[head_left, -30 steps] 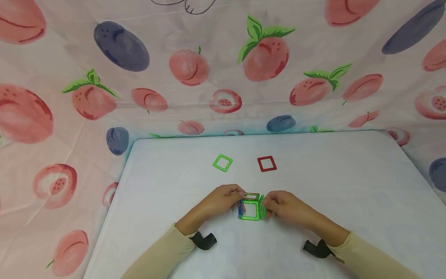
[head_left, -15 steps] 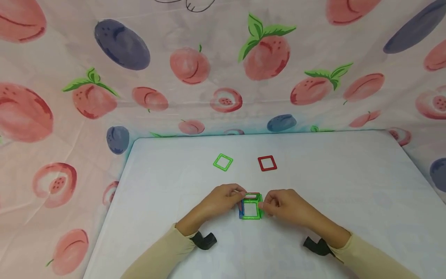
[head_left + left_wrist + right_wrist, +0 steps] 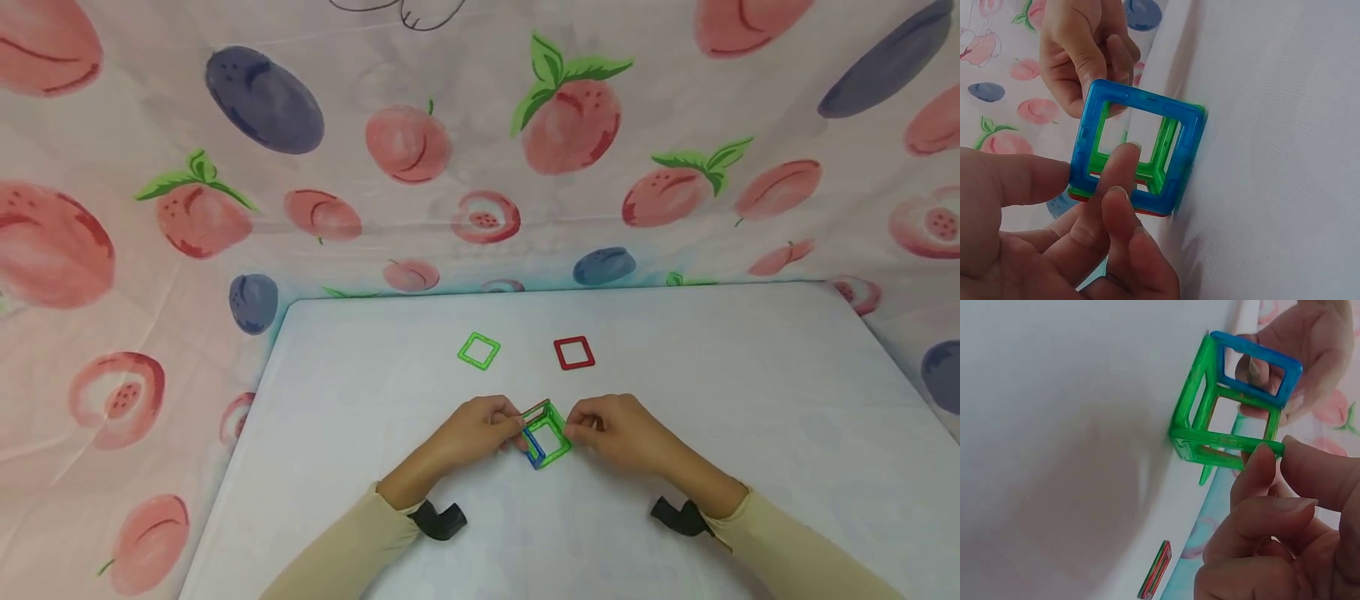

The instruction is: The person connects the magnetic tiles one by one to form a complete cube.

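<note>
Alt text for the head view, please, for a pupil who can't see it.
A left hand and right hand hold a box of square frames, mostly green with one blue side. Beyond it, a green frame and a red frame lie apart on a white table.

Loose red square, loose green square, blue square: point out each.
Loose red square (image 3: 577, 366), head view: its lower bar.
Loose green square (image 3: 491, 357), head view: its lower right bar.
Blue square (image 3: 1146, 100), left wrist view: its top bar.

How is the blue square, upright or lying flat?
Upright: in the right wrist view, the blue square stands along one edge of the green base.
</note>
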Action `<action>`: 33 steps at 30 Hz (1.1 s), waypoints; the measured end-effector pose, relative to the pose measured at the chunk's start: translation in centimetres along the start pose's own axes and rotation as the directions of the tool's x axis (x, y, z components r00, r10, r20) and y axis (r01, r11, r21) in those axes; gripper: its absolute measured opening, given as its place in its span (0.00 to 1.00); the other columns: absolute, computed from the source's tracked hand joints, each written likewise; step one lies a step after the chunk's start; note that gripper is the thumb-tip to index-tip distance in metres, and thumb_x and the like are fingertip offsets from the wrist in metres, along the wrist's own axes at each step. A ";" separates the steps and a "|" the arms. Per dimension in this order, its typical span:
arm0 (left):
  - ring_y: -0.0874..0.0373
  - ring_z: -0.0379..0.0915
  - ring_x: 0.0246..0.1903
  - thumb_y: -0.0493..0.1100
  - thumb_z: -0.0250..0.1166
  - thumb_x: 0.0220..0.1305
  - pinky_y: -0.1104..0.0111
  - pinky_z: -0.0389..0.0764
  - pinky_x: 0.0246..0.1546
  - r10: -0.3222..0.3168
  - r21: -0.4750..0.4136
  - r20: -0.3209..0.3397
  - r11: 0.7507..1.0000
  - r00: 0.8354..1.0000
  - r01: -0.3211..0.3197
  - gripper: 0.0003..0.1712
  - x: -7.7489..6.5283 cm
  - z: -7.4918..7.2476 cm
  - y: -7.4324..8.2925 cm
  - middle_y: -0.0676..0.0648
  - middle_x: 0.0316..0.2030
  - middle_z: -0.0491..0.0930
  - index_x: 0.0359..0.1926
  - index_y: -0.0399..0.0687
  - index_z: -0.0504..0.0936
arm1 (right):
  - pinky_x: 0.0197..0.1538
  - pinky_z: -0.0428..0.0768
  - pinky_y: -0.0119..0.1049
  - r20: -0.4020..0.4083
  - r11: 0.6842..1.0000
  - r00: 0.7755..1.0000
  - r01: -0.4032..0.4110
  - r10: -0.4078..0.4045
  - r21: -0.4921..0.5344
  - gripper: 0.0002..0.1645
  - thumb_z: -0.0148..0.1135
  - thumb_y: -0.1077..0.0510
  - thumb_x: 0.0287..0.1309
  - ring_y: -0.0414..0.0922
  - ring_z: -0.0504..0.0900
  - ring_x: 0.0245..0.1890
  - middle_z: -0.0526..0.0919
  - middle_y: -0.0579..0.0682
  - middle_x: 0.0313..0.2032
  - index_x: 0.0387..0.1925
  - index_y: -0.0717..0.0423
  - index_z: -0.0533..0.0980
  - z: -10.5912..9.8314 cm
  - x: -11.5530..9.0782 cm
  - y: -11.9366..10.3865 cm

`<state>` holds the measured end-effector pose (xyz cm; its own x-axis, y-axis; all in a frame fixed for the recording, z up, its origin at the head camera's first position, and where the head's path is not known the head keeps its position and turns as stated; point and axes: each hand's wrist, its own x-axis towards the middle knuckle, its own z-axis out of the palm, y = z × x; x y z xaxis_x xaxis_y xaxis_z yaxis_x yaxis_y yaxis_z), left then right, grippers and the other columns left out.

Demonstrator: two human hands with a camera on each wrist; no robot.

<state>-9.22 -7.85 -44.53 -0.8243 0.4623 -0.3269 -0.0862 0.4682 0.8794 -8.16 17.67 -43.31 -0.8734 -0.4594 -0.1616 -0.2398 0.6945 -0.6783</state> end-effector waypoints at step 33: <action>0.57 0.76 0.36 0.51 0.59 0.75 0.68 0.74 0.41 0.014 0.000 0.095 1.000 0.995 -0.014 0.13 0.7 -0.9 -1.2 0.49 0.33 0.89 0.50 0.51 0.83 | 0.32 0.82 0.44 -0.081 0.809 0.992 -0.126 0.097 -0.575 0.12 0.71 0.55 0.63 0.46 0.77 0.26 0.77 0.51 0.29 0.37 0.60 0.81 -2.1 4.4 3.8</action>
<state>-10.20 -8.77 -45.48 -0.7683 0.5386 -0.3457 -0.0744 0.4613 0.8841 -13.81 19.47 -45.08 -0.9240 -0.3436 -0.1679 -0.3275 0.9377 -0.1162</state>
